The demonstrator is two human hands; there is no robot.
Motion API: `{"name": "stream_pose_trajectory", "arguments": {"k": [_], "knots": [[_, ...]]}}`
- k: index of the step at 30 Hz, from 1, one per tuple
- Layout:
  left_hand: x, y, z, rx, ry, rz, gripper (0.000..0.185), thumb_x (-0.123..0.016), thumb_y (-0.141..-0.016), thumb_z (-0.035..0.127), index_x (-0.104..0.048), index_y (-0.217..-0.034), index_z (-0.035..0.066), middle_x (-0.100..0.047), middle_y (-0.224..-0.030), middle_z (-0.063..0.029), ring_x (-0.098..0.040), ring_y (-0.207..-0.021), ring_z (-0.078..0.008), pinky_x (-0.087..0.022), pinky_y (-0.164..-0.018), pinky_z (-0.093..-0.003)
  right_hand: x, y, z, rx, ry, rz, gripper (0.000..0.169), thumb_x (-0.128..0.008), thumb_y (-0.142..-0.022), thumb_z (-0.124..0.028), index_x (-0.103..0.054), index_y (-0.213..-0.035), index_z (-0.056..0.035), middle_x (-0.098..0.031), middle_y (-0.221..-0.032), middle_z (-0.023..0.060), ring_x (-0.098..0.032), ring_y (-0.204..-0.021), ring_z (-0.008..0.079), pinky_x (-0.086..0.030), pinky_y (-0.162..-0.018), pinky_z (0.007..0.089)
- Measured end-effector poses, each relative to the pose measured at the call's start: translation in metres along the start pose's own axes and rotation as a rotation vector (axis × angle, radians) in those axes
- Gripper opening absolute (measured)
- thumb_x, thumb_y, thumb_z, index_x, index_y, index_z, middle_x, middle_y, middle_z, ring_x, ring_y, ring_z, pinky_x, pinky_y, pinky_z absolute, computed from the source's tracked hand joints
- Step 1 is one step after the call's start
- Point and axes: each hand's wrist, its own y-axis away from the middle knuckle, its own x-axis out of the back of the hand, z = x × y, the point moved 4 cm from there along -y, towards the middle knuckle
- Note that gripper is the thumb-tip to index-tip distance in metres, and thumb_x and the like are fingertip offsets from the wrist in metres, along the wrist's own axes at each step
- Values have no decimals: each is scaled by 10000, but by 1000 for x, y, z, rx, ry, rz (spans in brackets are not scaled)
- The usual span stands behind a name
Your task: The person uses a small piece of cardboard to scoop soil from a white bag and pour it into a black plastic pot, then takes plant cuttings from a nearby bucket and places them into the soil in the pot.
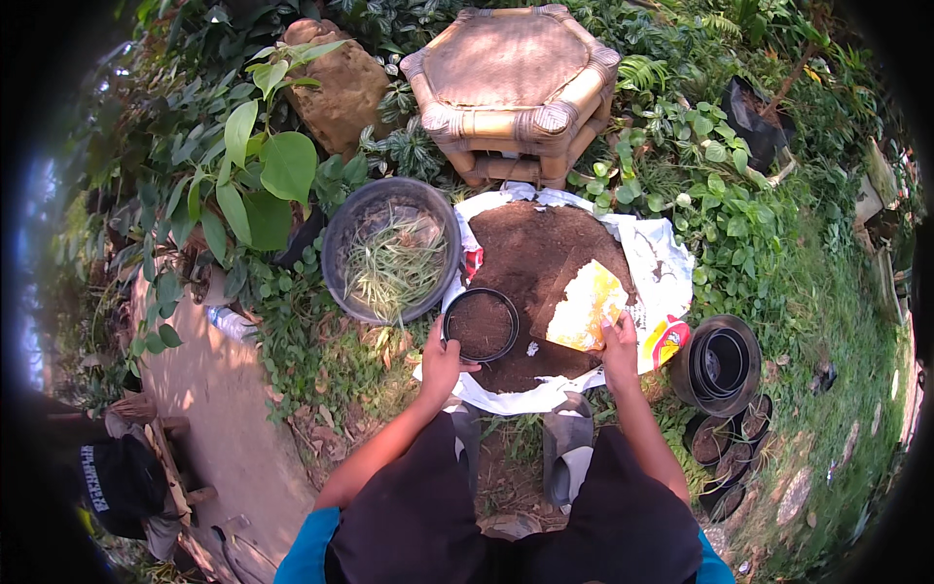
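My left hand (pixel 442 362) grips the near left rim of a round black plastic pot (pixel 480 325) filled with brown soil. In my right hand (pixel 619 349) is the lower right corner of a flat clear sheet or packet (pixel 586 303) with a white and yellow patch; its exact kind I cannot tell. Both are above a heap of dark soil (pixel 511 241) on an opened white plastic sack (pixel 660 255) with red and yellow print. Left of the sack, a wide black basin (pixel 332 255) holds cut green grass blades (pixel 394 263).
A hexagonal bamboo stool (pixel 511 66) and a large rock (pixel 339 87) stand behind. Nested black pots (pixel 719 365) are at the right, with several soil-filled pots (pixel 711 439) nearer me. A plastic bottle (pixel 232 323) lies at the left beside a dirt path (pixel 219 409).
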Motion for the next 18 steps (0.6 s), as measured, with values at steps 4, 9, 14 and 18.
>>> {"name": "stream_pose_trajectory", "arguments": {"k": [4,9,14,18], "knots": [[-2,-5,-13,14,0,-83,624,-347,-910,-25,-172,-1508,12,-510,-1284,-218,-695,-706,-273,-639,-578,-348,-23,8,-32,39,-39,-21,281,-483,-1006,-105,-391,-1266,-49,-642,-1126,124,-654,-975,160,-578,-745,292],[-18,-2,-9,3,6,-129,614,-354,-916,-14,-187,-1506,17,-498,-1300,-196,-687,-683,-255,-634,-576,-334,-36,13,-36,154,51,-81,289,-482,-1011,-91,-384,-1272,-13,-640,-1129,138,-630,-1003,140,-529,-861,295],[-33,1,6,-32,-4,-166,607,-347,-903,-18,-226,-1495,39,-500,-1299,-181,-684,-687,-244,-633,-582,-330,-49,18,-35,201,23,-125,282,-481,-1012,-81,-389,-1269,-8,-639,-1139,141,-615,-1021,127,-506,-893,286],[-35,1,4,-35,6,-178,597,-350,-900,-16,-250,-1485,40,-508,-1286,-176,-685,-692,-240,-633,-582,-330,-68,27,-47,245,64,-160,286,-480,-1012,-75,-385,-1272,-2,-641,-1136,138,-612,-1020,126,-494,-893,275]]}}
